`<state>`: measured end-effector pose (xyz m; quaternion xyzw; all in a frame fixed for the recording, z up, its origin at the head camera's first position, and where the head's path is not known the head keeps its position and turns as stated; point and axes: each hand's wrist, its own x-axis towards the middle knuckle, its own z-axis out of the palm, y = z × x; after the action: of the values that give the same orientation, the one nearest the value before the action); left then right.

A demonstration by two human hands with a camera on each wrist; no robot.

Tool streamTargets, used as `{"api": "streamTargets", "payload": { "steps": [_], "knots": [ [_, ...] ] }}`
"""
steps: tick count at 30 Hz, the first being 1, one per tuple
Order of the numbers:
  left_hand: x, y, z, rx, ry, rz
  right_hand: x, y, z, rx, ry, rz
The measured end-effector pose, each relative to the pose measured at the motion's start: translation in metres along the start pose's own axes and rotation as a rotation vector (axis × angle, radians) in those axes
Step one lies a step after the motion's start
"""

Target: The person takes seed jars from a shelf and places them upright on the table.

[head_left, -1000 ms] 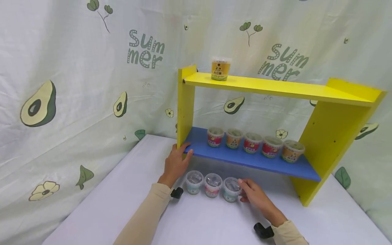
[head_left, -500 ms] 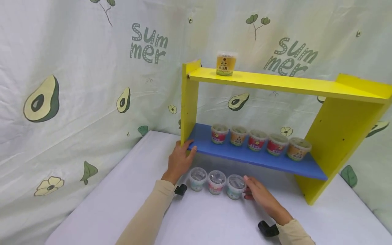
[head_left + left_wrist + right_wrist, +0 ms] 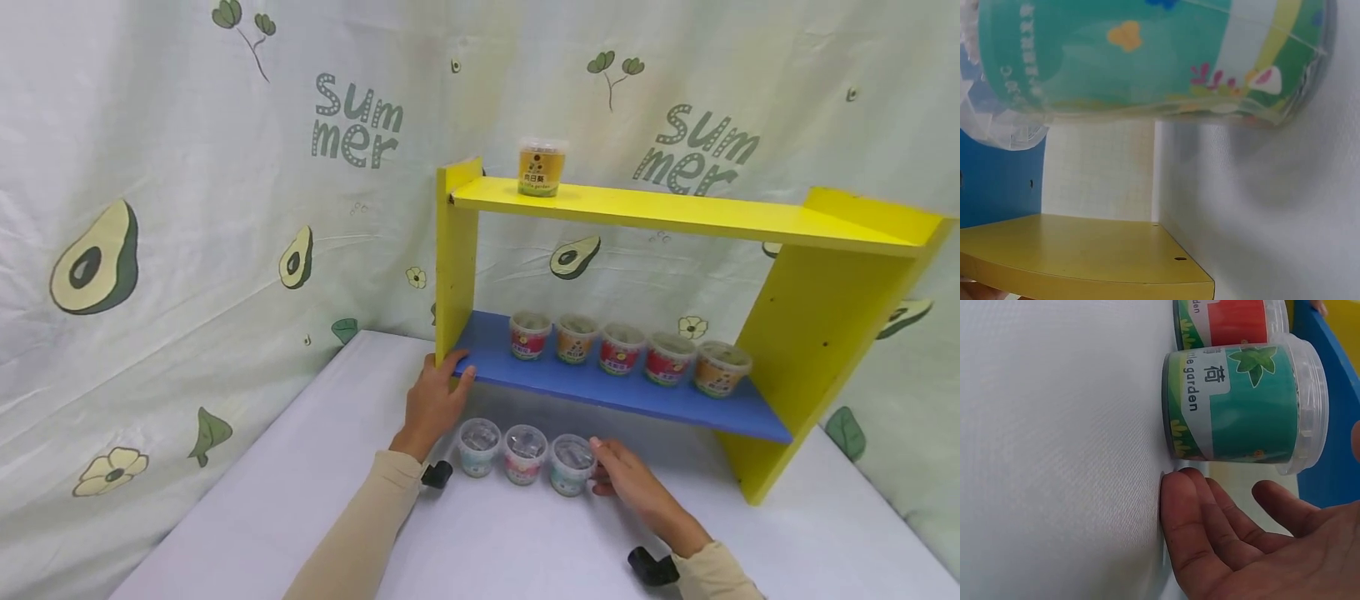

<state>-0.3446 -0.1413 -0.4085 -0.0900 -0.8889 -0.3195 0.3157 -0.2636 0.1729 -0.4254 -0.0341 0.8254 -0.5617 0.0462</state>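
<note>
My left hand (image 3: pixel 433 404) grips the lower left corner of a yellow and blue shelf (image 3: pixel 454 275), where the yellow side panel meets the blue board. Three lidded plastic cups stand in a row on the table before it: a teal cup (image 3: pixel 478 460), a red-labelled cup (image 3: pixel 522 472) and another teal cup (image 3: pixel 568 481). My right hand (image 3: pixel 637 493) is beside the rightmost cup. In the right wrist view its fingers (image 3: pixel 1182 509) are loosely bent and apart from that teal cup (image 3: pixel 1254 412), with nothing held. The leftmost teal cup (image 3: pixel 1104 69) fills the top of the left wrist view.
Several red and orange cups line the blue board (image 3: pixel 540 386), among them a red cup (image 3: pixel 528 342) at the left end. An orange-yellow cup (image 3: pixel 540 173) stands on the yellow top board (image 3: pixel 675 213). A printed curtain (image 3: pixel 225 208) hangs behind the white table (image 3: pixel 300 433).
The head view has swung slightly and come back. Both hands, the shelf and the cups keep nearly the same places.
</note>
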Motion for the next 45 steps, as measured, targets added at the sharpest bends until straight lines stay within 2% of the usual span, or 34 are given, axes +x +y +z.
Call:
{"api": "streamTargets", "payload": {
  "steps": [10,20,27,34,39,45],
  "knots": [
    [-0.003,-0.002,0.0,0.003,0.008,0.004,-0.002,-0.004,-0.008,-0.036,-0.028,-0.011],
    [0.001,0.001,-0.001,0.009,0.002,0.008,-0.005,-0.022,-0.033,-0.173,-0.069,-0.125],
    [0.002,0.0,-0.001,0.014,-0.014,0.009,-0.01,-0.034,-0.046,-0.203,-0.066,-0.192],
    [0.0,-0.002,-0.003,0.008,-0.006,0.008,-0.015,-0.062,-0.055,-0.2,-0.053,-0.29],
    [-0.002,-0.005,-0.003,0.019,-0.004,0.004,-0.021,-0.085,-0.06,-0.176,-0.071,-0.324],
    [-0.001,-0.002,-0.003,0.0,-0.016,0.008,-0.023,-0.106,-0.067,-0.145,-0.057,-0.404]
  ]
}}
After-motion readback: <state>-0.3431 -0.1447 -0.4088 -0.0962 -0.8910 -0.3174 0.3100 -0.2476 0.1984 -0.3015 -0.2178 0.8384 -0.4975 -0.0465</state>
